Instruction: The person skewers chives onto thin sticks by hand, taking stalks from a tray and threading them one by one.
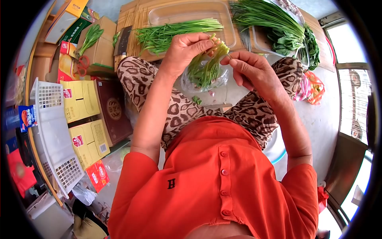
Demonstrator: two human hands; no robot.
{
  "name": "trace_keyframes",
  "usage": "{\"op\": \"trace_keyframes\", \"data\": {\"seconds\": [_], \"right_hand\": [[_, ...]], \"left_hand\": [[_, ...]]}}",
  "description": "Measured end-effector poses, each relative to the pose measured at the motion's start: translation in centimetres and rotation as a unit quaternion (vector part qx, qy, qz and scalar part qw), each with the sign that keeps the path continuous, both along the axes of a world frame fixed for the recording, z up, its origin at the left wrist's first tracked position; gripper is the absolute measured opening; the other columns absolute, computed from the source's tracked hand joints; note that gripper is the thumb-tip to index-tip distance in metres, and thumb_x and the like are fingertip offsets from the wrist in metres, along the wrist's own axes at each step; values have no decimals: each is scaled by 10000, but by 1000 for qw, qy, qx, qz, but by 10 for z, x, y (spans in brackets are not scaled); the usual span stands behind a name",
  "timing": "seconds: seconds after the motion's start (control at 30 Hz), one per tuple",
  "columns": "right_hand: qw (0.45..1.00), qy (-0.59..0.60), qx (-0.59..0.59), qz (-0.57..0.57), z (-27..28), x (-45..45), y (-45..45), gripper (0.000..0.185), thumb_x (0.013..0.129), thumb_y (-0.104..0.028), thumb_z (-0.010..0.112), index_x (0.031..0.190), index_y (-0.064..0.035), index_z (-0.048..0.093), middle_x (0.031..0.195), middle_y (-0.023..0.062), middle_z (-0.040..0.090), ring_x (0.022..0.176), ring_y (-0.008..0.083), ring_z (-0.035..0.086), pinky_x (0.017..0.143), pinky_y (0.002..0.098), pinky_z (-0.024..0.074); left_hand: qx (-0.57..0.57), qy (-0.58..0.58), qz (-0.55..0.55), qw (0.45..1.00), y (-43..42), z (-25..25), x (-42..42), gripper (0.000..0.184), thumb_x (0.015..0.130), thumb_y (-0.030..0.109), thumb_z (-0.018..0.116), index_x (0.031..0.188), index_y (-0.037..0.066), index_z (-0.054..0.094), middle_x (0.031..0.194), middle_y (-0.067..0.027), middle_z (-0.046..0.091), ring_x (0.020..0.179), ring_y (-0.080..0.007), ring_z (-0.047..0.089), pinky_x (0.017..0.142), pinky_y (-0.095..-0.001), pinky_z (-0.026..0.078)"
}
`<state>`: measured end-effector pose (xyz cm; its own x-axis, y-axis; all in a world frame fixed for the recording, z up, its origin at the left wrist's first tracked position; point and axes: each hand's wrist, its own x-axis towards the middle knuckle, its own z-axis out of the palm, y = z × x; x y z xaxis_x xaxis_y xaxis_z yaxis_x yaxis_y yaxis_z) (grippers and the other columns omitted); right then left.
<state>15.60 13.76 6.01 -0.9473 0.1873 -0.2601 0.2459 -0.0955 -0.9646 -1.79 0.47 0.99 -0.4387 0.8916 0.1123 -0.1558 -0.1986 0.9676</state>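
My left hand (190, 49) is closed around the pale ends of a small bunch of chives (207, 69), whose green leaves hang down between my knees. To the right of the bunch, my right hand (250, 69) pinches a thin stick, mostly hidden by the fingers, with its fingertips close to the pale ends. Below the chives lies a clear plastic bag (187, 83). Just beyond my left hand, more chives (175, 34) lie in a row across a clear plastic tray (191, 7) on a wooden board.
Many thin sticks (133, 22) and a cleaver (122, 40) lie on the board's left. A large heap of chives (270, 20) and leafy greens (284, 42) sit at the right. Left are red-handled scissors (82, 65), yellow boxes (81, 99) and a white basket (55, 131).
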Motion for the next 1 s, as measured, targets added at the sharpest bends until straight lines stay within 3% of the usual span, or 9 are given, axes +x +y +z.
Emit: {"op": "trace_keyframes", "data": {"seconds": [0.23, 0.3, 0.43, 0.5, 0.57, 0.73, 0.83, 0.9, 1.0], "right_hand": [[999, -12, 37, 9, -7, 4, 9, 229, 964, -185, 494, 1009, -15, 640, 577, -26, 523, 471, 14, 391, 431, 174, 282], [999, -16, 43, 5, -9, 4, 11, 227, 962, -185, 497, 1006, -15, 641, 577, -25, 528, 481, 13, 399, 444, 177, 290], [997, -19, 73, 13, -13, 6, 14, 207, 952, -163, 507, 996, -17, 647, 589, -26, 554, 500, 14, 401, 466, 187, 304], [996, -27, 78, 14, -14, 7, 14, 200, 948, -156, 510, 993, -18, 648, 595, -27, 562, 503, 15, 399, 469, 189, 307], [995, -18, 94, -1, -18, 8, 14, 216, 963, -182, 484, 1012, -41, 640, 583, -43, 523, 450, -2, 332, 416, 170, 236], [994, -30, 108, -13, -17, 11, 20, 198, 946, -169, 516, 995, -29, 648, 600, -33, 560, 488, 8, 380, 454, 181, 286], [994, -36, 107, -12, -20, 12, 24, 181, 928, -151, 544, 975, -19, 659, 606, -26, 588, 529, 22, 431, 495, 201, 335], [993, -40, 114, -11, -21, 12, 25, 179, 926, -150, 547, 968, -19, 662, 605, -26, 591, 534, 24, 442, 498, 207, 341], [983, -36, 177, -16, -23, 12, 24, 171, 917, -142, 556, 934, -15, 669, 597, -15, 597, 543, 35, 471, 513, 217, 361]], "left_hand": [[-64, -23, -37, 997, 2, -4, 0, 209, 862, 144, 660, 998, -13, 686, 868, -26, 677, 752, -69, 587, 695, -204, 478], [-62, -15, -39, 997, 4, -9, 2, 240, 837, 163, 696, 990, -22, 686, 795, -25, 663, 688, -58, 585, 604, -187, 476], [-53, -9, -48, 997, 6, -16, 4, 238, 835, 158, 697, 992, -20, 688, 792, -23, 661, 677, -56, 580, 595, -186, 472], [-77, 0, -71, 995, 6, -16, 1, 257, 851, 171, 676, 1024, -18, 683, 957, -48, 683, 791, -68, 580, 730, -215, 470], [-81, -1, -72, 994, 7, -16, 1, 262, 854, 172, 672, 1032, -20, 680, 963, -51, 684, 806, -71, 585, 740, -215, 472], [-80, -32, -80, 993, 16, -16, 11, 270, 870, 184, 655, 1034, -30, 675, 980, -56, 684, 839, -82, 598, 771, -213, 475], [-70, 7, -86, 994, 19, -19, 14, 264, 878, 201, 648, 1012, -24, 681, 936, -42, 684, 805, -79, 592, 737, -211, 470], [-95, 40, -63, 993, 18, -24, 13, 225, 862, 203, 672, 907, -16, 698, 727, -4, 644, 632, -39, 561, 538, -189, 450], [-88, 24, -83, 992, 18, -25, 14, 222, 859, 213, 674, 875, -7, 701, 702, -6, 643, 594, -41, 556, 507, -189, 438]]}}
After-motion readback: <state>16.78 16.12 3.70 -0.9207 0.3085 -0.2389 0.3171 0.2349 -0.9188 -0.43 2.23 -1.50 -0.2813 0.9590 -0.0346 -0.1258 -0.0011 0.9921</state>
